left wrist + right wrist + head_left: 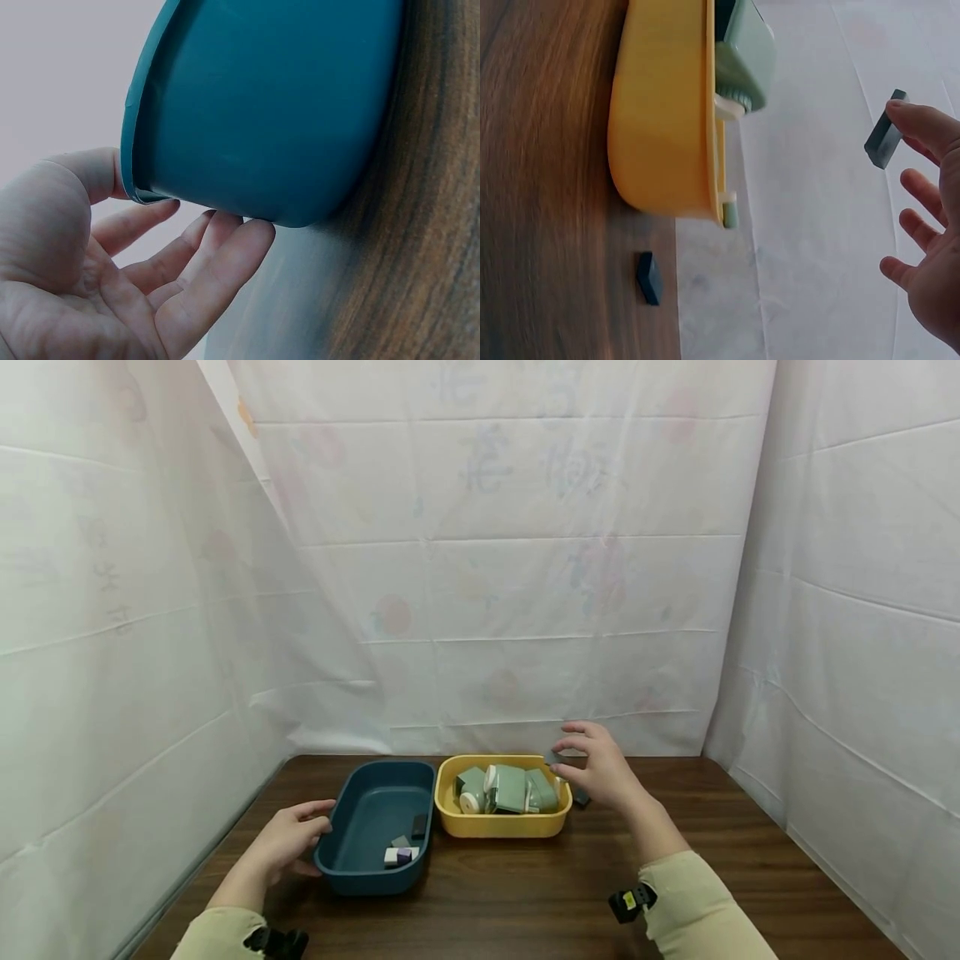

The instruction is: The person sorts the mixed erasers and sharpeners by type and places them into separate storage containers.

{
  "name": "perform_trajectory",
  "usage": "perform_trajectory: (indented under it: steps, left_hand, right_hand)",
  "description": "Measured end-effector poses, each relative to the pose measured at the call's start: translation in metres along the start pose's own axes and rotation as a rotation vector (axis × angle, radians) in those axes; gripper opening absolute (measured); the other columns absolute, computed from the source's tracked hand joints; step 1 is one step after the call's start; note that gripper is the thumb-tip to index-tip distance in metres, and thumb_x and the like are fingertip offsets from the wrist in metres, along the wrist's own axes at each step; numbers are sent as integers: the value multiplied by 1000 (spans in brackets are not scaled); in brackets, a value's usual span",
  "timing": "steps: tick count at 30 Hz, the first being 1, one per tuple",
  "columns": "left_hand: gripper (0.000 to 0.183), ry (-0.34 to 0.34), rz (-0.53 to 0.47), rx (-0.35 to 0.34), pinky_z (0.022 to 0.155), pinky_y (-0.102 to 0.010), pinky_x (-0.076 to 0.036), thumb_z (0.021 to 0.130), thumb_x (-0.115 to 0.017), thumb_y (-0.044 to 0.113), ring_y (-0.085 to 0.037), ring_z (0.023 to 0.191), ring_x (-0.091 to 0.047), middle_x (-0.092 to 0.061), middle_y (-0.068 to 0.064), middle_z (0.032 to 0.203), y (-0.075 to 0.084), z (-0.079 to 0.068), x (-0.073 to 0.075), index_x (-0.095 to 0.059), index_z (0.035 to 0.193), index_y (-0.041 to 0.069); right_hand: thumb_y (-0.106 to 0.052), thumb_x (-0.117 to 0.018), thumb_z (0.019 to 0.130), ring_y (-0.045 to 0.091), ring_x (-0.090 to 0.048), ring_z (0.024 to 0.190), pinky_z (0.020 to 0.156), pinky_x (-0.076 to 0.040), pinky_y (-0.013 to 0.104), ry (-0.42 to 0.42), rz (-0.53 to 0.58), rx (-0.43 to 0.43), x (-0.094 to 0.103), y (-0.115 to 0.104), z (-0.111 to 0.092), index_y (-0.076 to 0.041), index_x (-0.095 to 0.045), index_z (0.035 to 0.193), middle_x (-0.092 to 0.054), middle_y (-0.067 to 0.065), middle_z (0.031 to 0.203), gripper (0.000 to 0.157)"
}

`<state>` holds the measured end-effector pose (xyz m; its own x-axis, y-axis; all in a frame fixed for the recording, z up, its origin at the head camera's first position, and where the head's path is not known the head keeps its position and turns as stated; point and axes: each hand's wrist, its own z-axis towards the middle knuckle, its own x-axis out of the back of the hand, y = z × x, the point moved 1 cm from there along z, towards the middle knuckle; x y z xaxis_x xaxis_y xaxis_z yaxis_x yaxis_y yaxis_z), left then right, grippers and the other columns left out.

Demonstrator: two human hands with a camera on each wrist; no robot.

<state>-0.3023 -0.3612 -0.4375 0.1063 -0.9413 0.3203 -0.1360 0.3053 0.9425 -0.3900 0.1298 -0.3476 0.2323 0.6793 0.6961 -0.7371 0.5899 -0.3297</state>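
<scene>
My right hand [603, 770] pinches a small dark grey rectangular block [886, 130] between thumb and index finger, above the right end of a yellow bin [502, 828]; the other fingers stand apart. My left hand [288, 839] holds the left rim of a dark blue bin [367, 883], the fingers against its outer wall in the left wrist view. Inside the blue bin lie a black block [419, 826], a grey piece [400, 842] and a white-and-purple block [402, 857]. Another dark block [649, 278] lies on the table by the yellow bin's right end.
Several pale green containers and boxes [510, 789] fill the yellow bin, some rising above its rim. Both bins stand side by side on the dark wooden table [517, 902]. White sheets [525, 610] hang behind and at both sides.
</scene>
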Motion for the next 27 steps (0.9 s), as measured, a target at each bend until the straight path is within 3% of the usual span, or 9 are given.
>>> perform_trajectory:
  steps: [14, 27]
  left_hand:
    - [58, 10, 4, 0, 62, -55, -60, 96, -55, 10, -36, 97, -68, -59, -30, 124, -1, -5, 4, -42, 151, -3]
    - [58, 11, 4, -3, 61, -55, -60, 95, -55, 10, -37, 97, -69, -59, -30, 124, -1, -6, 2, -42, 150, -3]
  right_hand:
    - [-16, -85, 84, 39, -45, 132, 104, -40, 62, -4, 44, 65, -36, -30, 18, -14, -77, 101, -58, 16, 136, 19]
    - [-22, -82, 88, 34, -42, 135, 106, -41, 57, -66, 85, 20, -60, -51, 27, -18, -77, 105, -56, 9, 138, 19]
